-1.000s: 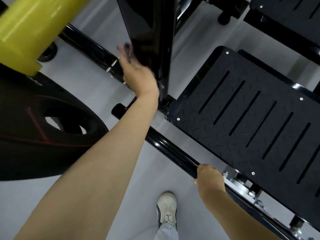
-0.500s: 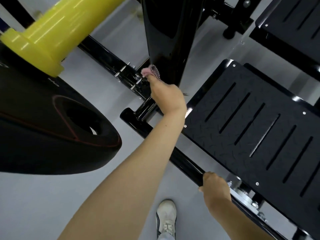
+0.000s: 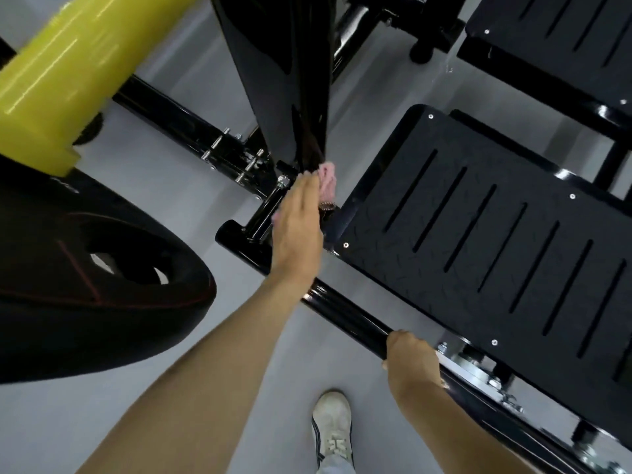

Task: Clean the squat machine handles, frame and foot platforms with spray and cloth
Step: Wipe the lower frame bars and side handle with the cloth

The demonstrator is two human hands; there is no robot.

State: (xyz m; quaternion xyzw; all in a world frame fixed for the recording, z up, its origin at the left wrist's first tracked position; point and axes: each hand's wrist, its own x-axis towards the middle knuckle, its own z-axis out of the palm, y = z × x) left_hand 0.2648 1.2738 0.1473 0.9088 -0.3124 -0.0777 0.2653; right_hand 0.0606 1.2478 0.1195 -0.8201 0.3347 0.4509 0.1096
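Head view: left grip, fingers straight, presses the pink cloth against the foot of the black upright; the cloth shows just beyond its fingertips. The foot platform lies just right of it. Nearer the body, right grip is curled round the base bar

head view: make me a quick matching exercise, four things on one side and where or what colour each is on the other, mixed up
Things:
1. left hand
2. right hand
3. roller
4. shoe

Place, colour or state:
a. yellow
b. grips the base bar
c. white, on the floor
d. presses the pink cloth at the foot of the upright

Pairs: 1-d, 2-b, 3-a, 4-c
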